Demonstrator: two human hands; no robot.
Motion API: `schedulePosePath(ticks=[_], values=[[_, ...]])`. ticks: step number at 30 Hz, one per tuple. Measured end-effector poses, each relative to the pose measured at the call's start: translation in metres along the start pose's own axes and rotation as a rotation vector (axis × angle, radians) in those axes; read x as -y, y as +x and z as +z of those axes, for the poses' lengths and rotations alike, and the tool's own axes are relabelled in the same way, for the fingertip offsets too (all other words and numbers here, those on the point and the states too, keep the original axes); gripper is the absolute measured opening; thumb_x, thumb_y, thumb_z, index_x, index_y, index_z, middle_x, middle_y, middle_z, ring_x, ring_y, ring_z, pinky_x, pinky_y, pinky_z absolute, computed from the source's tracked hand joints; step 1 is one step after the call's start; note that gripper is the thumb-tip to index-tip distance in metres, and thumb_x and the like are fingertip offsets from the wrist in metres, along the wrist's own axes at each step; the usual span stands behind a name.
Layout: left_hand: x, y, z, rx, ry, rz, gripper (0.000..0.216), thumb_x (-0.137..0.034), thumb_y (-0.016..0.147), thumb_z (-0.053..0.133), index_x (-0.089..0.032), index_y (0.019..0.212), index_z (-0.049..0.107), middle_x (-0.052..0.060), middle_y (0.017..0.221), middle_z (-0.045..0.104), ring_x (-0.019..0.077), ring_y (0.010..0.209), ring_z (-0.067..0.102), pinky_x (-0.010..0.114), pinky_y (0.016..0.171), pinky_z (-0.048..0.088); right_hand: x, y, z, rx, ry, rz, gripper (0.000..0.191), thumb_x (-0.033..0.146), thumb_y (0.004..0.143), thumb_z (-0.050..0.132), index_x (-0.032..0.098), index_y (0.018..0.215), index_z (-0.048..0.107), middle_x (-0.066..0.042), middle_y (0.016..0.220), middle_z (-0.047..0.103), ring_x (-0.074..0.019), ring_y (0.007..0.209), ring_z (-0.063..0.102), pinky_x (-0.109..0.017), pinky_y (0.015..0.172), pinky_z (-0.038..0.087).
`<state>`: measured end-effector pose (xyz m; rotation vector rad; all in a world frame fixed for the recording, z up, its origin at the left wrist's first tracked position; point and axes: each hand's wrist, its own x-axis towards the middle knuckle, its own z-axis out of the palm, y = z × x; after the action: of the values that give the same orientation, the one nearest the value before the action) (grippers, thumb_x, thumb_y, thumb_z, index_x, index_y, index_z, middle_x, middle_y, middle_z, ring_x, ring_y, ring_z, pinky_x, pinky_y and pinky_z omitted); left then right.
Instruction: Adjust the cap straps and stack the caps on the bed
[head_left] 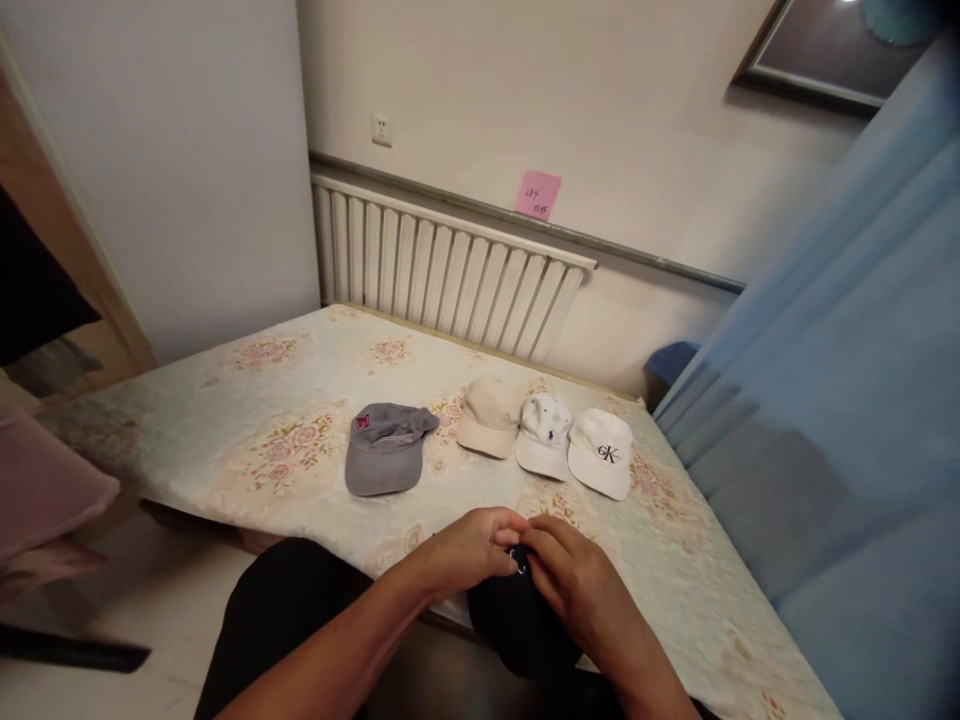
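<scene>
My left hand [466,550] and my right hand [577,575] meet at the near edge of a floral mattress [300,400]. Both pinch a black cap [517,625] at its small metal strap buckle [517,563]; the cap hangs below the hands, over my lap. Farther out on the mattress lie a grey cap [386,450] with a red logo, a beige cap [489,417], a white cap [544,435] with a small emblem, and a white cap [601,453] with black letters.
A white radiator [450,270] runs along the far wall under a pink sticky note [537,194]. A blue curtain [840,400] hangs on the right. A pink cushion [45,485] sits at the left edge.
</scene>
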<state>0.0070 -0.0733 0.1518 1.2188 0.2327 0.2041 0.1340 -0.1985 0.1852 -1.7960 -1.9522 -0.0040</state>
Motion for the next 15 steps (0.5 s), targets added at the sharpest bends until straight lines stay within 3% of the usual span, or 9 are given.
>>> schedulePosePath(ticks=[4,8,11,15], values=[[-0.003,-0.003,0.002,0.036,-0.027,-0.016,0.041,-0.005,0.057,0.054,-0.015,0.096,0.061,0.0,0.083,0.065,0.0101,0.068,0.055,0.021,0.061,0.032,-0.006,-0.004,0.01,-0.078,0.127,0.069,0.025,0.015,0.087,0.042,0.022,0.102,0.06,-0.006,0.091,0.064,-0.0185,0.083,0.06,-0.032,0.076,0.048],[-0.009,-0.008,0.003,-0.017,-0.08,-0.016,0.034,-0.007,0.058,0.057,-0.015,0.091,0.06,-0.001,0.08,0.064,0.008,0.063,0.053,0.02,0.058,0.032,-0.006,0.0,0.012,-0.174,0.477,0.296,0.015,0.023,0.086,0.048,0.021,0.087,0.062,-0.003,0.084,0.064,-0.0183,0.082,0.059,-0.03,0.075,0.045],[-0.01,-0.01,0.004,-0.057,-0.092,-0.013,0.031,-0.012,0.062,0.063,-0.016,0.092,0.059,0.0,0.08,0.063,0.0078,0.061,0.053,0.02,0.057,0.034,-0.007,0.003,0.013,-0.163,0.745,0.471,0.015,0.031,0.084,0.053,0.02,0.087,0.063,-0.002,0.08,0.064,-0.0182,0.078,0.059,-0.028,0.071,0.045],[-0.006,-0.01,0.004,-0.129,-0.004,0.009,0.031,-0.017,0.062,0.069,-0.016,0.092,0.06,0.0,0.08,0.063,0.0099,0.064,0.054,0.021,0.06,0.037,-0.011,0.003,0.017,-0.11,0.92,0.504,0.022,0.038,0.081,0.058,0.02,0.093,0.064,-0.001,0.081,0.064,-0.0169,0.074,0.058,-0.028,0.068,0.045]])
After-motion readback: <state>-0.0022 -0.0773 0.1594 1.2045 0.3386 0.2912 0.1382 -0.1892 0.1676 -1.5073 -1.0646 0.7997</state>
